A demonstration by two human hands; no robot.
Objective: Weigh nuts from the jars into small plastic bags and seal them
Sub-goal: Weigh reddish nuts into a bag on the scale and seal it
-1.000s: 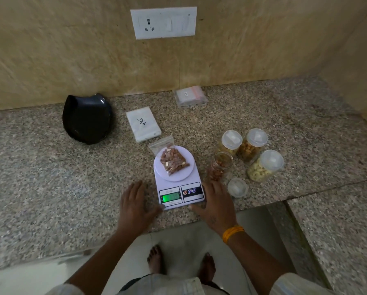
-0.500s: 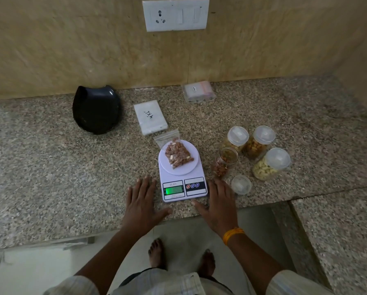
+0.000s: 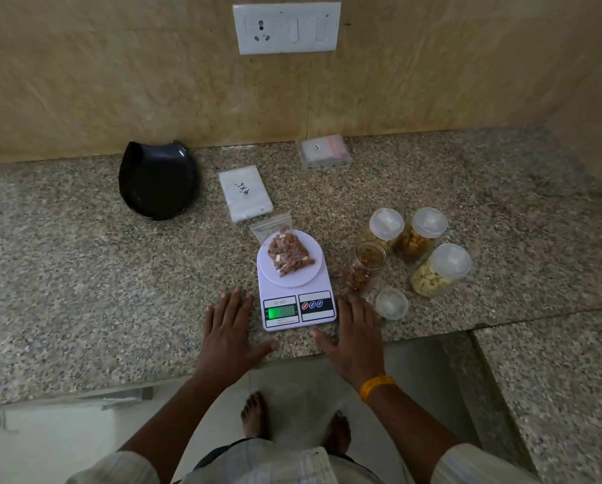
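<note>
Both hands lay flat with fingers spread, holding nothing: the left hand [image 3: 229,338] and right hand [image 3: 353,338] flanked the scale [image 3: 296,295] at the frame's centre. A bag of nuts [image 3: 287,252] sat on its pan. Right of it stood four jars [image 3: 418,251], one unlidded, with a loose lid [image 3: 392,303] just beside the right hand. A black dish [image 3: 158,179] lay upper left on the tabletop [image 3: 83,274].

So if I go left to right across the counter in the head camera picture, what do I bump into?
Black plate → white bag packet → scale → open jar → loose lid → cashew jar.
</note>
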